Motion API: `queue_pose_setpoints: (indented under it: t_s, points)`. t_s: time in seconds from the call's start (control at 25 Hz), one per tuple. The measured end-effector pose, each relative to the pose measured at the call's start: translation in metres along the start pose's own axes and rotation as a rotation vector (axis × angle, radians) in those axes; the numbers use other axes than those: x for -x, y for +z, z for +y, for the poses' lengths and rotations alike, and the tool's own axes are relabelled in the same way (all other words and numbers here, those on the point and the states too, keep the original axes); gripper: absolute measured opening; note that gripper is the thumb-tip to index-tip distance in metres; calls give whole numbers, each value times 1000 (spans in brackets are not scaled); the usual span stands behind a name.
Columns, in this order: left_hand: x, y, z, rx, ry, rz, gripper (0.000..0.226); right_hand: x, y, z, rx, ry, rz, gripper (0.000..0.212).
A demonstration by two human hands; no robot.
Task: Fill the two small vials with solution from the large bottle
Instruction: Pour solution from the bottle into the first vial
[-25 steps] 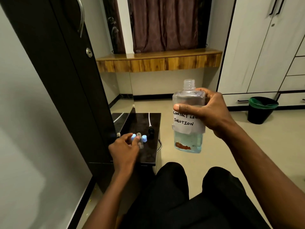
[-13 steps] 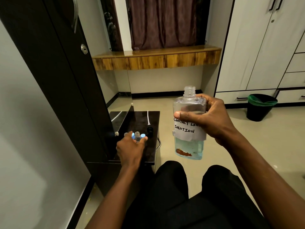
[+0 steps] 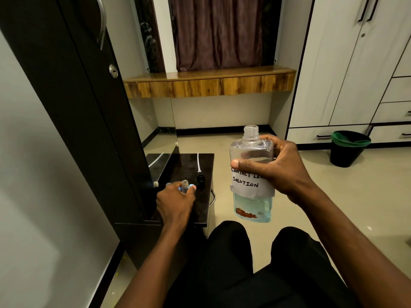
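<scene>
The right hand point(image 3: 281, 168) is wrapped around one large bottle point(image 3: 252, 174), held upright in the air with its threaded neck uncapped. It is clear plastic, with pale blue solution filling only its lower part and a white paper label hand-lettered "SOLUTION". The left hand point(image 3: 175, 202) rests low on the dark table point(image 3: 200, 210), to the left of the right hand, fingers curled about one small clear vial point(image 3: 185, 185) that stands open-topped; whether they actually pinch it cannot be told. A second vial point(image 3: 168, 184) peeks out just beyond the knuckles. One black cap point(image 3: 45, 178) lies just to the right of the fingertips.
</scene>
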State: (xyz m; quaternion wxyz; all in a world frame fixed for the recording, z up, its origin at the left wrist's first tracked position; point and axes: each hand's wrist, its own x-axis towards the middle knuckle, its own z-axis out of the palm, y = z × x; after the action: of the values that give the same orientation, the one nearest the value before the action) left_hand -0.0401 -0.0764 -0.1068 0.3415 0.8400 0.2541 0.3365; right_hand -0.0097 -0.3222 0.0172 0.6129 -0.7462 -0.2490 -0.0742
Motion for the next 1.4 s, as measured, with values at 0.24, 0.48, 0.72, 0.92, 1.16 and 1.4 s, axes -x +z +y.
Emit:
queue_pose_setpoints:
  t_s: [0.24,0.48,0.72,0.92,1.16,1.4]
  points:
    - [-12,-41,48,102,271,-92,22,-6,0,-17,369,-187,18,89]
    - [6,-63,81,291,304,-189,52,-8,-12,-19,675,-293,-72,92]
    - [19,-70,97,328,371,-217,45,-3,-18,-25,919,-298,-118,85]
    - [24,-70,103,369,379,-192,44,-6,-16,-27,1060,-334,-166,81]
    - [25,-67,101,373,370,-203,45,-7,-18,-31,1185,-401,-150,80]
    - [22,-64,98,316,385,-190,48,-7,-16,-32,1272,-420,-165,79]
